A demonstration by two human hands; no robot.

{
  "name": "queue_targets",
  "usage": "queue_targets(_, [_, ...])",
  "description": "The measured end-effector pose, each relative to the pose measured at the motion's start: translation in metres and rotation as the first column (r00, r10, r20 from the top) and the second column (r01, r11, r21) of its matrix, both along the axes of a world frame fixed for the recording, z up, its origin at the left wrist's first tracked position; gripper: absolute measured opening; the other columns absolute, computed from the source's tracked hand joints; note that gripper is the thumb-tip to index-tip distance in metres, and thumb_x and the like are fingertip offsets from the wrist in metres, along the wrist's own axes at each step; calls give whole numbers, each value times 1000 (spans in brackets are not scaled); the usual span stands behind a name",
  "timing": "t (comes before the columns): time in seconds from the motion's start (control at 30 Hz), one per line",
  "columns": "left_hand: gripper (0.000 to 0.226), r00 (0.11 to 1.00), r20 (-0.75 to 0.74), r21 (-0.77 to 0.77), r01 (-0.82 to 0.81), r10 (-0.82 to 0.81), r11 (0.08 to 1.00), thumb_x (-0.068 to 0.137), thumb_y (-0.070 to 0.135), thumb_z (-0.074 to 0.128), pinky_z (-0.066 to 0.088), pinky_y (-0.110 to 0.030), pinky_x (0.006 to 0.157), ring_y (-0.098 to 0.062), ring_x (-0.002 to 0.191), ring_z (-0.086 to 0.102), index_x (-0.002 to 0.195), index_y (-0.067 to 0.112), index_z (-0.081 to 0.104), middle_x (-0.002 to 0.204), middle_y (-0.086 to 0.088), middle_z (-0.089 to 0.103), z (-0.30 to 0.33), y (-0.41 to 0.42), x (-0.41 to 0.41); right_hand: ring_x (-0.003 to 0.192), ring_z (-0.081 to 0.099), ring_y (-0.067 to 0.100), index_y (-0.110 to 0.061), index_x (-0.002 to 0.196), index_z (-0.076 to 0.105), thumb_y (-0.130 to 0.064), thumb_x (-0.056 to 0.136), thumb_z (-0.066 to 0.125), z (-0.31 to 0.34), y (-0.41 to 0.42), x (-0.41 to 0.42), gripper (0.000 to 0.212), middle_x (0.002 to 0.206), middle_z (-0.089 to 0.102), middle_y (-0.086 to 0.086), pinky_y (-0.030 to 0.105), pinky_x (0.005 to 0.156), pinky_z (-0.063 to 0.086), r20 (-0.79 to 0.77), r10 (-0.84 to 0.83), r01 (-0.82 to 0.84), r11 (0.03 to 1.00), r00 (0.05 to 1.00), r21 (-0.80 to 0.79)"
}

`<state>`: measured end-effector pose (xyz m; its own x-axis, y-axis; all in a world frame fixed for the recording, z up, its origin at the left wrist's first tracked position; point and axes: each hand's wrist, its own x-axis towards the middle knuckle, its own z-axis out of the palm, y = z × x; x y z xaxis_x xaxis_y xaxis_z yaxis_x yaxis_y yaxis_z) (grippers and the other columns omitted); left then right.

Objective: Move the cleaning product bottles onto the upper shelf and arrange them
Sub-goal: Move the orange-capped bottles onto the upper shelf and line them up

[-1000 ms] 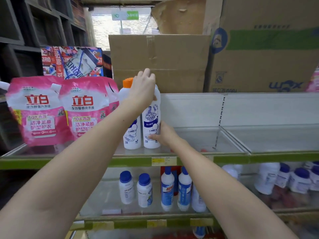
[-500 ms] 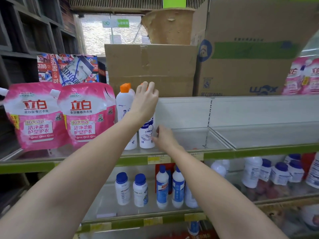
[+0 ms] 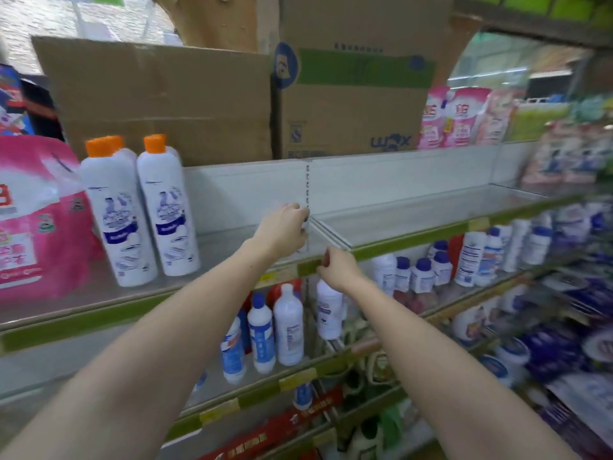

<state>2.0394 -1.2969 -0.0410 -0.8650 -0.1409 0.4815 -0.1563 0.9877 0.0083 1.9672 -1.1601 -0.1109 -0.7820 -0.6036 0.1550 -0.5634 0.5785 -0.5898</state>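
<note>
On upper shelf [image 3: 232,280], two orange-capped bottles [image 3: 139,207] stand upright side by side, well left of both hands. Left hand [image 3: 282,232] and right hand [image 3: 335,268] loosely curled at shelf divider [image 3: 326,234]; grip unclear.

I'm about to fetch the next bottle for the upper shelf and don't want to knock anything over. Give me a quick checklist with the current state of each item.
1. Two white orange-capped bottles upright on the upper shelf: ok.
2. Left hand holds no bottle: ok.
3. Right hand holds no bottle: ok; its fingers are curled near the green shelf edge.
4. Bare shelf space right of the two bottles: ok.
5. More white blue-capped bottles waiting on the lower shelf: ok.
6. Bottle labels facing forward: ok, though blurred.
</note>
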Motion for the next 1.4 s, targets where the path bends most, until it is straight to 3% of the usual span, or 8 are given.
queue_targets(0.27, [8,948,189,46,254,-258,966,87,13,54,48,-39,68,-30,85,57,92,10,60,93,-7,63,-32,92,-105,85,56,24,-17,80,44,-11,95,55,-38,104,-88,20,90,57,8,23,66,44,70,-138,134,989,988,66])
queue_targets(0.43, [8,921,303,65,238,-246,969,90,14,51,44,-36,64,-32,85,58,96,11,57,92,-7,60,-51,146,-179,98,59,31,-7,105,53,-14,95,59,-44,166,-150,13,107,63,16,36,77,45,80,-187,181,981,979,70])
queue_targets(0.6, [4,890,362,55,276,-277,960,88,13,56,47,-38,67,-32,83,57,88,8,56,88,-9,59,-69,210,-251,81,54,27,-16,73,42,-12,94,57,-53,232,-215,26,76,53,5,31,63,39,95,-220,213,974,971,72])
queue_targets(0.7, [4,880,390,57,271,-271,961,90,15,55,43,-35,64,-27,78,54,91,12,57,84,-3,54,-83,247,-293,92,60,30,-17,82,48,-17,93,59,-59,276,-249,16,99,65,12,35,75,48,149,-254,245,967,956,74])
queue_targets(0.97, [14,860,426,179,222,-279,958,95,21,57,46,-34,71,-21,85,57,107,14,60,103,-5,63,-128,313,-380,105,60,28,-21,99,56,-16,96,57,-84,357,-328,6,108,66,8,39,91,50,240,-254,253,967,937,35])
queue_targets(1.13, [3,842,468,217,185,-268,959,97,20,53,51,-34,75,-18,84,58,96,21,52,95,0,58,-144,327,-423,97,62,25,-25,88,52,-15,94,60,-107,363,-370,14,96,62,1,40,87,54,266,-244,252,968,932,7])
queue_targets(1.27, [13,845,478,256,128,-240,958,97,24,55,57,-40,81,-20,90,61,109,20,58,98,2,57,-157,322,-460,101,61,20,-17,107,59,-13,95,60,-128,355,-408,13,105,63,-1,32,85,49,272,-259,261,965,927,31])
queue_targets(1.4, [8,858,434,384,100,-276,918,93,27,59,56,-40,82,-18,90,60,91,31,52,102,2,61,-171,309,-504,104,61,23,-14,113,58,-9,91,60,-139,345,-452,23,113,63,5,41,94,54,269,-314,306,949,910,74])
